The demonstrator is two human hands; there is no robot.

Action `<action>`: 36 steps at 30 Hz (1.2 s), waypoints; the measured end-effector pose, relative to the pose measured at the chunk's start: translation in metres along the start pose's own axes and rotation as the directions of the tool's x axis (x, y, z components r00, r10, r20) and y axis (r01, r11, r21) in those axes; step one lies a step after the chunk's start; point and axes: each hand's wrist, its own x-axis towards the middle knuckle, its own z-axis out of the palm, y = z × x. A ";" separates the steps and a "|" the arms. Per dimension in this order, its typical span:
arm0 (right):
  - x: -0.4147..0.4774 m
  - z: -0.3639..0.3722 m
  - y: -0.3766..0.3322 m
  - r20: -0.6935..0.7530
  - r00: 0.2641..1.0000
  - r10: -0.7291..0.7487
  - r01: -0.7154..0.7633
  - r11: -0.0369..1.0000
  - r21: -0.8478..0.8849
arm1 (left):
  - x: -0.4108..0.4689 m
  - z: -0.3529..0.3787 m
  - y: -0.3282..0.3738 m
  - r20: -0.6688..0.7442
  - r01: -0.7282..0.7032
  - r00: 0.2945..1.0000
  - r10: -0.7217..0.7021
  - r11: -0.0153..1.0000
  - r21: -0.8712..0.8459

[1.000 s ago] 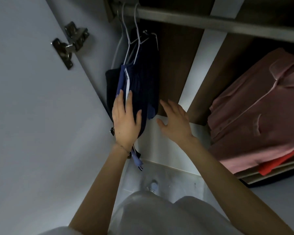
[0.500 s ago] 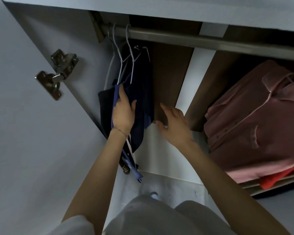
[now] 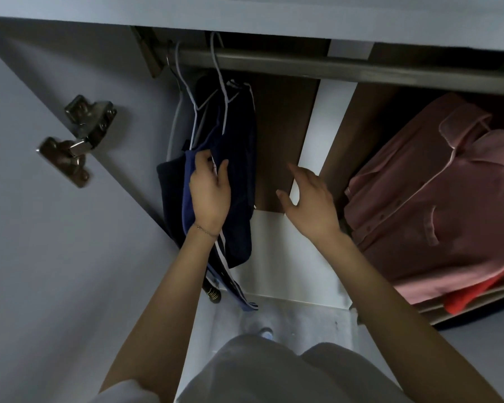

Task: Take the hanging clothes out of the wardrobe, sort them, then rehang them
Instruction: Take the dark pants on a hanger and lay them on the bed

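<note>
Dark navy and blue clothes (image 3: 239,146) hang on white hangers (image 3: 219,80) at the left end of the wardrobe rail (image 3: 346,66). My left hand (image 3: 208,193) is against these clothes, its fingers curled over the blue garment's upper edge. A white-striped blue piece (image 3: 230,274) trails down below that hand. My right hand (image 3: 310,203) hovers open to the right of the dark clothes, touching nothing. A pink shirt (image 3: 437,193) hangs at the right, over a red garment (image 3: 474,301).
The open wardrobe door (image 3: 56,242) with its metal hinge (image 3: 76,141) stands close on the left. A white vertical strip (image 3: 326,123) runs down the brown back panel. A small dark object (image 3: 213,292) lies near the wardrobe floor. My grey-clad legs fill the bottom.
My left hand has climbed up the dark clothes and its fingers have curled over the blue garment's top edge. My right hand has risen too, and my view has tilted upward.
</note>
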 end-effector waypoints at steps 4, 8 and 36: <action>-0.001 -0.004 -0.005 -0.047 0.999 0.002 0.000 0.999 0.042 | -0.007 -0.006 0.007 0.046 -0.044 0.998 0.048 0.995 -0.090; -0.006 -0.008 -0.006 -0.094 0.996 0.011 -0.001 0.995 0.097 | -0.016 -0.013 0.008 0.107 -0.092 0.989 0.105 0.989 -0.119; -0.078 -0.049 0.037 -0.285 0.845 0.452 -0.276 0.826 0.491 | -0.059 0.018 0.022 0.712 -0.203 0.605 0.355 0.934 -0.294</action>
